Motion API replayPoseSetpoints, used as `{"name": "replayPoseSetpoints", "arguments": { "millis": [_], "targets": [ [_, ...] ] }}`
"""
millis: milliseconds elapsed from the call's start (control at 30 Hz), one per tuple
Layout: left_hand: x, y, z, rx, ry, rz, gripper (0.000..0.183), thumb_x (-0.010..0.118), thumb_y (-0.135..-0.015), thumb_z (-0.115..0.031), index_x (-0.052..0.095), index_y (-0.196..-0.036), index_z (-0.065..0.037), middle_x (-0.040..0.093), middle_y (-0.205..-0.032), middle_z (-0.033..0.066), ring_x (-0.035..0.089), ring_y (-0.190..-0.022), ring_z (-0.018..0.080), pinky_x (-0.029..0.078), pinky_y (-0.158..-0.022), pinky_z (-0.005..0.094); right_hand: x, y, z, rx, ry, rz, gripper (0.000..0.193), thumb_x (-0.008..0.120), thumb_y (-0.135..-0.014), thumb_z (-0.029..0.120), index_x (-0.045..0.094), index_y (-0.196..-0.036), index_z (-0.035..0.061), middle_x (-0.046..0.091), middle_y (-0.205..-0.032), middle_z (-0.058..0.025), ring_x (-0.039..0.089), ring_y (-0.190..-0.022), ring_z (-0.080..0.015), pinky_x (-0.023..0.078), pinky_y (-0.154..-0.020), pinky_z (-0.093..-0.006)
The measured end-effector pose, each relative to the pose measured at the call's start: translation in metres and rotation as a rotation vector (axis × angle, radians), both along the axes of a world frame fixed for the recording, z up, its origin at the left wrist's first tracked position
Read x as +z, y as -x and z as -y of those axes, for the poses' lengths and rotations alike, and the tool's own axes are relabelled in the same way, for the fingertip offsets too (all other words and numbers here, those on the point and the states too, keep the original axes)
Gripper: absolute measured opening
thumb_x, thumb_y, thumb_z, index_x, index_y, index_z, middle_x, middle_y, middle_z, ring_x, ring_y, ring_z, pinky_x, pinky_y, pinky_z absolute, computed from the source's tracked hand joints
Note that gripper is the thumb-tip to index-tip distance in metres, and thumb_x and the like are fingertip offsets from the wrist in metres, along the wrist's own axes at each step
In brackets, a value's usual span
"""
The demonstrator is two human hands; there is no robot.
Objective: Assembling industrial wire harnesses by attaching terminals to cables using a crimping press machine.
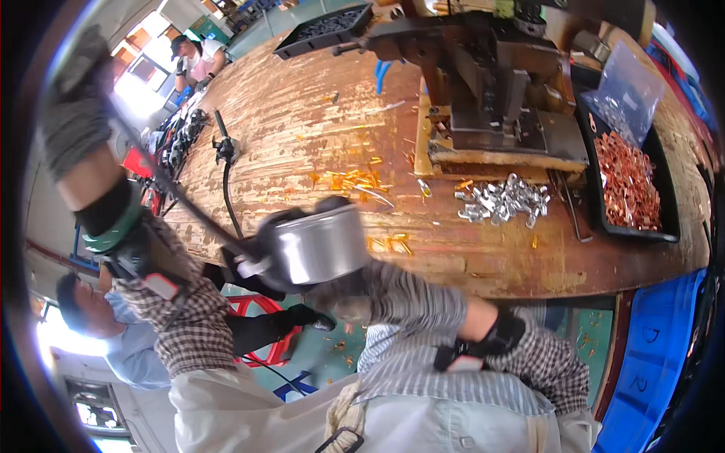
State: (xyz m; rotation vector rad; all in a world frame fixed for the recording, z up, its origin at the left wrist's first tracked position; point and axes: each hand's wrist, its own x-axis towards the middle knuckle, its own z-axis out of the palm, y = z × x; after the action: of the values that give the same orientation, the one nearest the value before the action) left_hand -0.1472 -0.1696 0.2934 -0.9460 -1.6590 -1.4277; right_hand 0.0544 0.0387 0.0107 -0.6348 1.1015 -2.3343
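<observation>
My right hand (pixel 349 296), in a grey and black glove, grips a shiny silver metal cylinder with black end parts (pixel 321 245) from below, at the table's near edge. A thick black cable (pixel 170 185) runs from the cylinder's left side up to my raised left hand (pixel 81 75). That gloved hand is smeared by motion at the far left, and its fingers look closed round the cable. The cylinder is also somewhat blurred. Beyond it, another black cable with a fitting (pixel 225 149) lies on the wooden table (pixel 279 128).
A dark metal press (pixel 502 90) stands at the back right. Silver terminals (pixel 504 200) lie before it, beside a black tray (pixel 642 235) of copper lugs (pixel 625 181). Yellow bits (pixel 351 181) are scattered mid-table. A blue crate (pixel 653 347) stands lower right; a person (pixel 121 325) sits at left.
</observation>
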Motion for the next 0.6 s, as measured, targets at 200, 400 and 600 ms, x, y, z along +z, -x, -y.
{"name": "replayPoseSetpoints", "arguments": {
  "millis": [200,400,600],
  "targets": [
    [-0.112,0.028,-0.015,-0.543,-0.594,0.391,0.018,0.046,-0.090,-0.024,0.054,-0.090,-0.009,0.049,-0.058,-0.0004,0.042,-0.042,0.0115,0.035,-0.039,0.0234,-0.006,-0.028,-0.033,-0.437,-0.494,0.303,0.039,0.054,-0.082,0.028,0.050,-0.112,0.0026,0.041,-0.061,0.0055,0.037,-0.049,-0.0047,0.030,-0.045,-0.0199],
    [-0.215,0.016,-0.016,-0.255,-0.886,0.628,0.026,0.044,-0.092,-0.030,0.049,-0.095,-0.005,0.050,-0.064,0.0013,0.045,-0.046,0.0088,0.038,-0.038,0.0230,-0.036,-0.023,-0.052,-0.425,-0.849,0.238,0.029,0.053,-0.085,0.022,0.054,-0.101,-0.0018,0.045,-0.055,0.0012,0.037,-0.041,-0.0058,0.031,-0.039,-0.0205],
    [-0.271,-0.005,0.016,0.923,-0.033,0.347,0.067,0.056,-0.083,-0.034,0.027,-0.133,0.000,0.038,-0.128,0.0201,0.040,-0.116,0.0305,0.034,-0.097,0.0339,-0.041,-0.014,-0.056,-0.392,-0.844,0.337,0.031,0.057,-0.081,0.022,0.054,-0.098,-0.0040,0.045,-0.052,-0.0007,0.038,-0.037,-0.0079,0.033,-0.034,-0.0227]
  ]
}}
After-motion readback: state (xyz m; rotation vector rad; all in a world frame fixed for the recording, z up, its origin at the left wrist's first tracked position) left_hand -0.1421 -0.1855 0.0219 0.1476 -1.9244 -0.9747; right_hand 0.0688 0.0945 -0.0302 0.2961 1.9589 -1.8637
